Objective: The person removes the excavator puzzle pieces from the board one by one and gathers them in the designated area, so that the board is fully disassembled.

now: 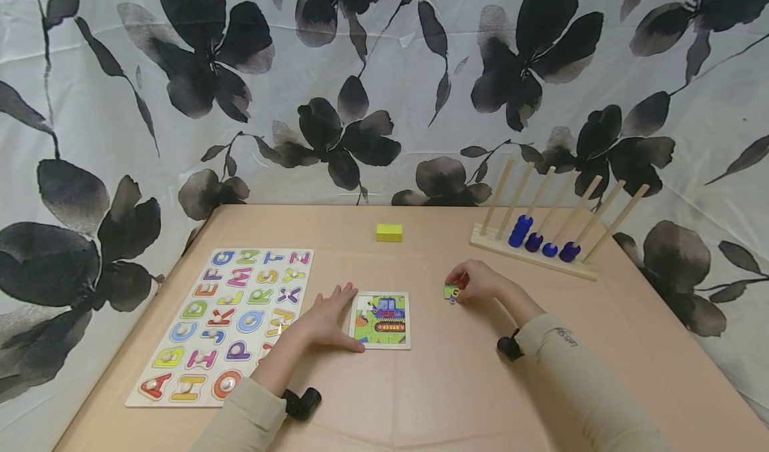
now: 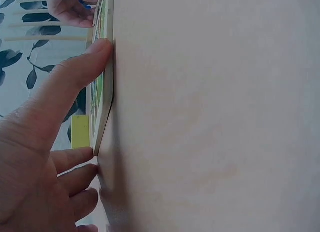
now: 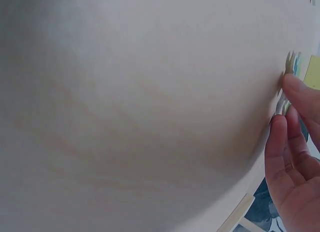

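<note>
A square puzzle board (image 1: 380, 346) with a tractor picture lies mid-table. My left hand (image 1: 329, 318) rests along its left side, fingers extended. In the left wrist view, the thumb (image 2: 92, 61) touches the board's edge and a fingertip meets its corner. To the right of the board, my right hand (image 1: 477, 282) pinches a small green puzzle piece (image 1: 450, 292) between thumb and fingers, close over the table. In the right wrist view the piece (image 3: 289, 66) appears edge-on, partly hidden by the thumb.
A white alphabet board (image 1: 180, 335) with colourful letters lies at the left, partly under my left forearm. Behind the puzzle sits a yellow block (image 1: 389, 233). A wooden peg stand (image 1: 529, 258) with blue beads stands at the back right, before a floral cloth (image 1: 420, 91).
</note>
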Tool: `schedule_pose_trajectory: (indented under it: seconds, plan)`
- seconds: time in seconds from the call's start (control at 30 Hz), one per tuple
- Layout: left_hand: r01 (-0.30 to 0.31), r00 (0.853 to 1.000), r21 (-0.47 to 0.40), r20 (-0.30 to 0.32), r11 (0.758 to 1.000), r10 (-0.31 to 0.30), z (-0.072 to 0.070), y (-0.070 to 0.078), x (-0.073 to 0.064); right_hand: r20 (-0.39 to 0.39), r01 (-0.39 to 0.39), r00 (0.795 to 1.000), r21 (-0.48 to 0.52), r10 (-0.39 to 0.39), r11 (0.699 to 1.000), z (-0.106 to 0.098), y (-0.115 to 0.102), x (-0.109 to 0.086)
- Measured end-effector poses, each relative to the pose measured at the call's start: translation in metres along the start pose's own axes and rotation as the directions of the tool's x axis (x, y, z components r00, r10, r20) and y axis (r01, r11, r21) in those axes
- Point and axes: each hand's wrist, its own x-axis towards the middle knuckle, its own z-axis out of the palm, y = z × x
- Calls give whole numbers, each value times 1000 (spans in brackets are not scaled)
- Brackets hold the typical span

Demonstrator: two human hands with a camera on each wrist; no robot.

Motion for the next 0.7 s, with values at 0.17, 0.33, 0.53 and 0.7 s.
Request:
schedule_pose_trajectory:
  seconds: [0.17,0.33,0.53,0.7]
  plan:
    - [0,1000,21,-12,1000,0,0,0,1,4,10,1000,10,-10,1000,-1,0,-1]
    - [-7,1000,21,-14,1000,8,-1,1,2,-13,9,1000,27,-8,1000,-2,-1,-1]
    - [-10,1000,15,-14,1000,10,-3,2,4,-36,15,999,33,-14,999,0,-5,1]
    - [-6,1000,12,-6,1000,6,-3,2,6,-64,43,997,9,-42,999,5,-11,6]
